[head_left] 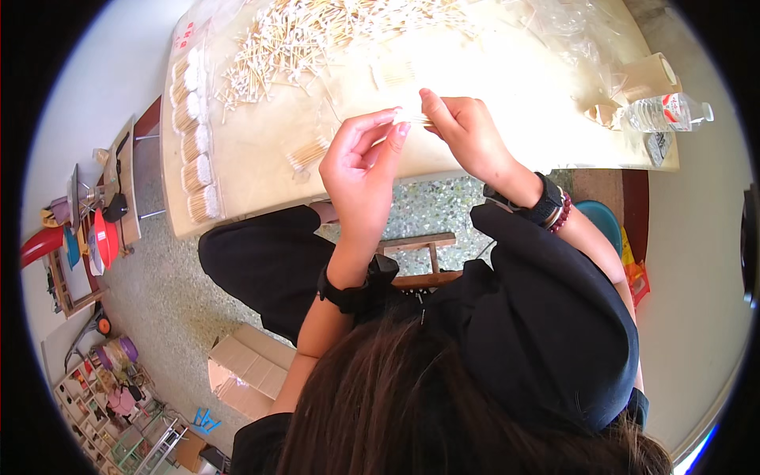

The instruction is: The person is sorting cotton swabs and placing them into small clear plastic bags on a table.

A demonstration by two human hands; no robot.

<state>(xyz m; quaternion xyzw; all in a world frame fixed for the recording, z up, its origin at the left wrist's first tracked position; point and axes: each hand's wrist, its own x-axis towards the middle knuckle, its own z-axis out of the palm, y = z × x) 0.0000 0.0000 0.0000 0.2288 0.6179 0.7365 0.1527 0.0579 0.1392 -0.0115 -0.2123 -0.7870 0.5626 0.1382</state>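
two hands point(360, 170) point(475, 142), five lined-up swab bundles point(195, 146), one bottle point(654, 114)

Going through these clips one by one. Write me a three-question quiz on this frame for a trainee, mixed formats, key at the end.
1. True or false: a row of swab bundles lies along the left edge of the table.
2. Where does the loose swab heap lie?
A) on the floor
B) toward the far side of the table
C) inside a cardboard box
3. Short answer: what does the right hand hold, with the fingertips of the left hand close by?

Key:
1. True
2. B
3. A few cotton swabs
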